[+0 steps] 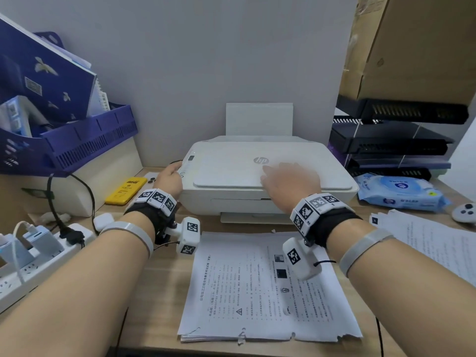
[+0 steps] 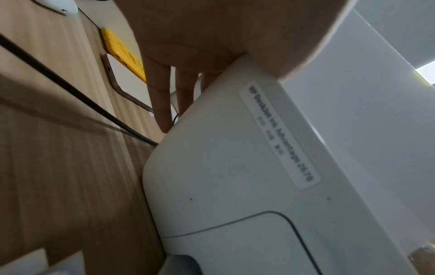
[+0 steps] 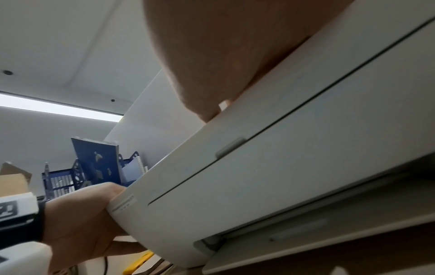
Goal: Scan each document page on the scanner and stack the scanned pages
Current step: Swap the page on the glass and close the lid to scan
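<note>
A white HP scanner-printer (image 1: 231,171) sits at the back middle of the desk with its lid down. My right hand (image 1: 286,179) lies flat on the lid near the front edge, fingers spread; the right wrist view shows its palm (image 3: 212,55) on the lid's rim. My left hand (image 1: 168,176) is at the scanner's left front corner by the control panel. Its straight fingers (image 2: 162,104) run down the scanner's side (image 2: 235,176). A stack of printed pages (image 1: 268,287) lies in front of the scanner. A second pile of pages (image 1: 432,243) is at the right.
A blue file tray (image 1: 77,143) with folders stands at the left, with a yellow phone case (image 1: 126,190) and a power strip (image 1: 38,256) below it. Black stacked trays (image 1: 391,145), a wipes pack (image 1: 401,193) and a small white controller (image 1: 465,212) are at the right.
</note>
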{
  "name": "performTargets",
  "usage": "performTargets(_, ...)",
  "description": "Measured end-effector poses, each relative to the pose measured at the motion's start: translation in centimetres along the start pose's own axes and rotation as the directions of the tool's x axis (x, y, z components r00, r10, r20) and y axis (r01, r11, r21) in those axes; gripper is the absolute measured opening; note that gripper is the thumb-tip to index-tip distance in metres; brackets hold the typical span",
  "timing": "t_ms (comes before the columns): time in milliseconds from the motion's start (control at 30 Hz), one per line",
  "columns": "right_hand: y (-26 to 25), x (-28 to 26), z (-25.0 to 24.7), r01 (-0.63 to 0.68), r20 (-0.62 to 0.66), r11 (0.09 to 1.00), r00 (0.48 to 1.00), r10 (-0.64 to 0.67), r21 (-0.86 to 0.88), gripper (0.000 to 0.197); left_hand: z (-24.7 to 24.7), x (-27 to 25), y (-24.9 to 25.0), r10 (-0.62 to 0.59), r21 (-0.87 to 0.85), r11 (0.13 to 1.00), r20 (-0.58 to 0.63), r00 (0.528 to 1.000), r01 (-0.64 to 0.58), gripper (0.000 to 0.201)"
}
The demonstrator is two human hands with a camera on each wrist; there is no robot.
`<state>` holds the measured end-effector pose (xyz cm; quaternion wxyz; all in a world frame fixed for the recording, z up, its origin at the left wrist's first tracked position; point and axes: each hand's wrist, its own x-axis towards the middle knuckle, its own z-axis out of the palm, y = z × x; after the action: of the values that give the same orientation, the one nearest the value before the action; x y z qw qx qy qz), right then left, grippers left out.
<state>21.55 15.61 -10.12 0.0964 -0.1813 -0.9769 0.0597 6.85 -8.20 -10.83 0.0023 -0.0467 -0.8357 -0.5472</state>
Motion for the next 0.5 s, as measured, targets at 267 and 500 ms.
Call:
performTargets(267,4.2,-1.7,-1.7,-0.142,-0.003,0.990,0.990,0.142,-0.025,0.047,-0.3,-0.6,2.0,-0.096,0.229,0.969,0.014,0.995,0.090,0.053)
performTargets(500,5.3,-2.5,-3.0,-0.210,-0.058,0.978,0.976,0.210,0.018,0.038,2.6,-2.4,4.9,-0.004,0.406,0.913,-0.047,0.999,0.023,0.045)
